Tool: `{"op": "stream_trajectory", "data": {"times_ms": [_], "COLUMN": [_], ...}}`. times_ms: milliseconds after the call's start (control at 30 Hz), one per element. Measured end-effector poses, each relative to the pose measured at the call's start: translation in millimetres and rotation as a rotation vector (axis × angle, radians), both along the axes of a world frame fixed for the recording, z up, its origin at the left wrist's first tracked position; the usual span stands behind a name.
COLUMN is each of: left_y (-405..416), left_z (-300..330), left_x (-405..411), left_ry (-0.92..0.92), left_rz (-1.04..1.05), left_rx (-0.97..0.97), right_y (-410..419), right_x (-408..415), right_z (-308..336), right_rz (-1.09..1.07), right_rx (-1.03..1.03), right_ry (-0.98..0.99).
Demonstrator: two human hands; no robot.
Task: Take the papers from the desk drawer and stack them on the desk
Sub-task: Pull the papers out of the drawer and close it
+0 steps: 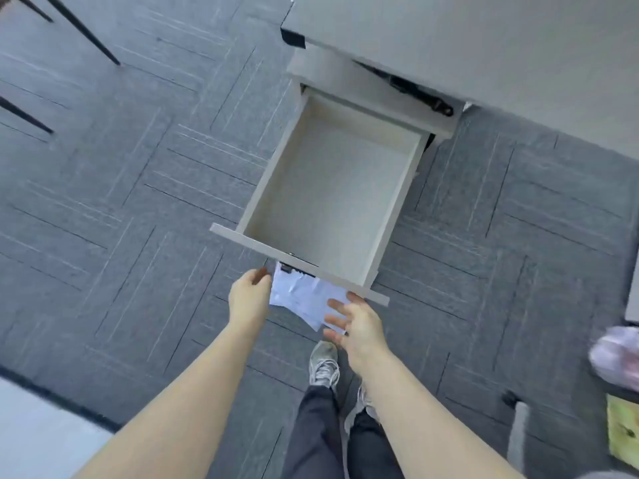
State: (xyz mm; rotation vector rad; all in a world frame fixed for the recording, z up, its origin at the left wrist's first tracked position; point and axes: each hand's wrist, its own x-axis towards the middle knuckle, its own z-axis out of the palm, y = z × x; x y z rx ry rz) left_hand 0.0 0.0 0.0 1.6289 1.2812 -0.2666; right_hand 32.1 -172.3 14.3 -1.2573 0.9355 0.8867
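A pale drawer [397, 202] is pulled out from the cabinet under the grey desk [484, 36], and its inside holds nothing. White crumpled papers [299, 293] show just below the drawer's front panel, partly hidden by it. My left hand [249, 299] curls around the papers' left edge. My right hand [358, 326] lies on their right side with fingers spread. Whether the papers rest in a lower drawer is hidden.
Grey carpet tiles cover the floor. My legs and a grey sneaker [323, 363] stand just below the hands. Black chair legs [83, 29] are at the top left. A pink-white bundle [615, 354] and a yellow-green object [624, 430] sit at the right edge.
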Motion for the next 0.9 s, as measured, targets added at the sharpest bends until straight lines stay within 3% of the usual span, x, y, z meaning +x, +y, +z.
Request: {"op": "stream_trajectory", "data": {"times_ms": [133,367,900], "left_y": [-12.6,-22.2,-39.9], "left_z": [-12.5,-25.6,-40.3], "left_x": [21.4,70.1,283.8], "left_ry": [-0.014,0.033,-0.007], "left_rz": [-0.064,-0.205,-0.350], "left_rx": [0.018,0.311,0.615], "right_y": [-1.2,-2.3,-21.1], "right_x": [18.6,63.2,284.1], "right_z": [-11.8,-16.5,-28.9], "right_rz": [-0.091,-0.111,0.045], "right_rx": [0.006,0.050,0.154], "right_ry": [0.036,-0.002,-0.064]}}
